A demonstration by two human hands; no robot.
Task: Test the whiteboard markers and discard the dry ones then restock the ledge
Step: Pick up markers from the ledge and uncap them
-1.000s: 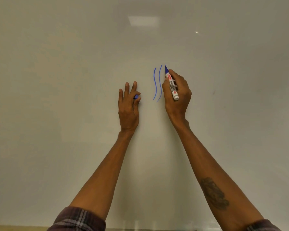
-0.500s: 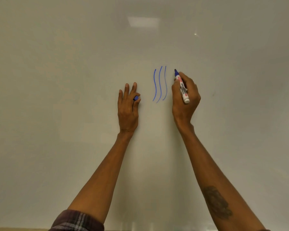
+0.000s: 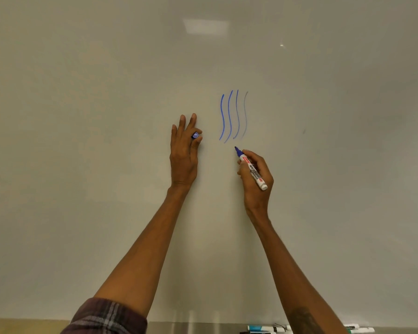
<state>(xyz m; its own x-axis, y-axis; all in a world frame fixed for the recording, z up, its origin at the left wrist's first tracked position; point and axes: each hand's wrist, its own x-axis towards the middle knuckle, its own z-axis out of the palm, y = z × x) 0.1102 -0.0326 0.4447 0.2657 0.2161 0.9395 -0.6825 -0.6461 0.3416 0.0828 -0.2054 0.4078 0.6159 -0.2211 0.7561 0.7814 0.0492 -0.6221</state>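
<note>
My right hand (image 3: 256, 179) grips an uncapped blue whiteboard marker (image 3: 251, 168), its tip pointing up and left just below the drawn lines, slightly off the whiteboard (image 3: 82, 116). Several wavy blue lines (image 3: 233, 115) stand on the board; the rightmost is much fainter. My left hand (image 3: 184, 153) rests against the board with fingers up, pinching the blue marker cap (image 3: 195, 135) between thumb and finger.
The metal ledge (image 3: 191, 327) runs along the bottom edge. Several capped markers (image 3: 268, 329) lie on it near my right forearm, and more markers (image 3: 358, 329) lie further right. A ceiling light reflects high on the board.
My right hand drew another, fainter line to the right of the earlier ones, then dropped below them. The view tilted down, bringing the ledge into sight. My left hand stayed put.
</note>
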